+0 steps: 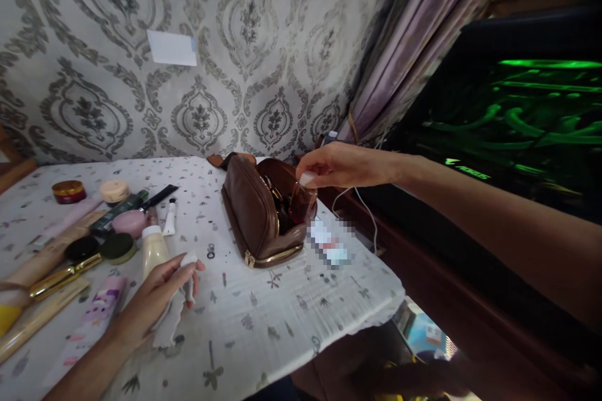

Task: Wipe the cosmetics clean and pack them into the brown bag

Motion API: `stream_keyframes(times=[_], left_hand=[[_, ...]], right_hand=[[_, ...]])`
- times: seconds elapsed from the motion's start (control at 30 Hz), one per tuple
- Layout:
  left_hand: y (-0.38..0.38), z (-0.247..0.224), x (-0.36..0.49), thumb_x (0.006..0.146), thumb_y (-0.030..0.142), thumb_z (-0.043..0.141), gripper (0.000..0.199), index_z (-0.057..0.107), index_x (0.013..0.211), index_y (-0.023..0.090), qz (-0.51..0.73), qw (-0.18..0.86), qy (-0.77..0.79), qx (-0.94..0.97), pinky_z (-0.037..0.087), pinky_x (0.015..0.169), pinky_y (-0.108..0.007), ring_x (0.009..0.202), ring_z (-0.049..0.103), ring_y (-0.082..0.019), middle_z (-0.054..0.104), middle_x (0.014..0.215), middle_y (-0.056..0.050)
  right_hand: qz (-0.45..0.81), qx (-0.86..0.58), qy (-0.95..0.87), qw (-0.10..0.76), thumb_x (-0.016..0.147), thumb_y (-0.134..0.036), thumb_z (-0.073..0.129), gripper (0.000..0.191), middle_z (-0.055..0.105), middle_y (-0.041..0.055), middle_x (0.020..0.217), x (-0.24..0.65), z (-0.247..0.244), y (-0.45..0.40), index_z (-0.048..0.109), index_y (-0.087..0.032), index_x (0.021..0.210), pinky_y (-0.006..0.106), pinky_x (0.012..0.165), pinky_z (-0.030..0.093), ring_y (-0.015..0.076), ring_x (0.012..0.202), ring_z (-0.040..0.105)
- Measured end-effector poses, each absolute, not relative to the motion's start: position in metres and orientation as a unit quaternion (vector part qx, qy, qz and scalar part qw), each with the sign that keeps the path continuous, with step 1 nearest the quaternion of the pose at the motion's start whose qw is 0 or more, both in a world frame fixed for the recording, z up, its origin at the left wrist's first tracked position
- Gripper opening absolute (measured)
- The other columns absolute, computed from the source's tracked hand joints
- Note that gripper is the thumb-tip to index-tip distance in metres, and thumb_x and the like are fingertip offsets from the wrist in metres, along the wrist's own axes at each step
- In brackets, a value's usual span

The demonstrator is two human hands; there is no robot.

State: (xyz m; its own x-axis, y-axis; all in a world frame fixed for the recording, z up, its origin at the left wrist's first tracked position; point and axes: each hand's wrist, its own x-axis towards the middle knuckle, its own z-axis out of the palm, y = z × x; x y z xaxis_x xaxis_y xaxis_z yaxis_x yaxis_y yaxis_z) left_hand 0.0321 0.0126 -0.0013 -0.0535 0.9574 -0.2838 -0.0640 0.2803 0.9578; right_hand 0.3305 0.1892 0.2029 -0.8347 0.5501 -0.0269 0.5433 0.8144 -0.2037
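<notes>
My right hand [333,166] is closed on the white cap of a small glass bottle [303,202] of reddish-brown liquid. It holds the bottle at the right side of the open brown makeup bag [251,207], whose gold-coloured zip is undone. Dark items show inside the bag, too shadowed to name. Fingers bent, my left hand [162,291] grips a crumpled white tissue [170,322] just above the tablecloth. Close to that hand stands a cream-coloured tube [154,247] with a white cap. A pink patterned tube [106,297] lies beside the left wrist.
Several cosmetics crowd the table's left side, among them a pink jar [129,223], a dark green lid [117,249] and a gold-handled brush [66,279]. A small white tube [170,218] lies behind them. A white cable [369,216] hangs past the table's right edge, near a green-lit computer [531,119].
</notes>
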Motion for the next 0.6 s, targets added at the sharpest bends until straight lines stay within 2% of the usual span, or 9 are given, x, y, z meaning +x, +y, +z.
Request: stream_keyframes(times=[0.17, 0.3, 0.5, 0.6], left_hand=[[0.013, -0.012, 0.027, 0.075, 0.066, 0.069, 0.050, 0.066, 0.092, 0.019, 0.440, 0.562, 0.557, 0.425, 0.047, 0.053, -0.023, 0.058, 0.060, -0.015, 0.063, 0.068, 0.000], [0.013, -0.016, 0.025, 0.077, 0.065, 0.067, 0.050, 0.066, 0.093, 0.018, 0.425, 0.554, 0.562, 0.444, 0.047, 0.056, -0.023, 0.060, 0.060, -0.016, 0.064, 0.070, -0.001], [0.012, -0.011, 0.027, 0.076, 0.065, 0.068, 0.049, 0.068, 0.093, 0.019, 0.414, 0.557, 0.569, 0.442, 0.047, 0.055, -0.024, 0.060, 0.060, -0.017, 0.064, 0.069, -0.001], [0.012, -0.011, 0.026, 0.076, 0.064, 0.067, 0.047, 0.068, 0.091, 0.019, 0.411, 0.552, 0.569, 0.451, 0.046, 0.055, -0.024, 0.058, 0.059, -0.016, 0.064, 0.068, -0.001]], right_hand=[[0.074, -0.285, -0.955, -0.033, 0.085, -0.020, 0.061, 0.012, 0.060, -0.0030, 0.067, 0.323, 0.188, 0.189, 0.071, -0.014, 0.088, 0.023, 0.061, 0.036, 0.0097, 0.061, 0.050], [0.051, -0.296, -0.949, -0.098, 0.083, -0.012, 0.063, 0.013, 0.069, 0.0022, 0.079, 0.318, 0.170, 0.189, 0.072, -0.012, 0.093, 0.022, 0.065, 0.040, 0.0119, 0.069, 0.059], [-0.057, -0.307, -0.932, -0.185, 0.083, -0.013, 0.068, 0.021, 0.074, 0.0075, 0.099, 0.311, 0.148, 0.182, 0.073, -0.017, 0.103, 0.026, 0.074, 0.043, 0.0203, 0.095, 0.067], [-0.106, -0.315, -0.919, -0.211, 0.084, -0.013, 0.068, 0.022, 0.075, 0.0088, 0.101, 0.307, 0.142, 0.175, 0.075, -0.020, 0.104, 0.027, 0.075, 0.043, 0.0228, 0.101, 0.066]])
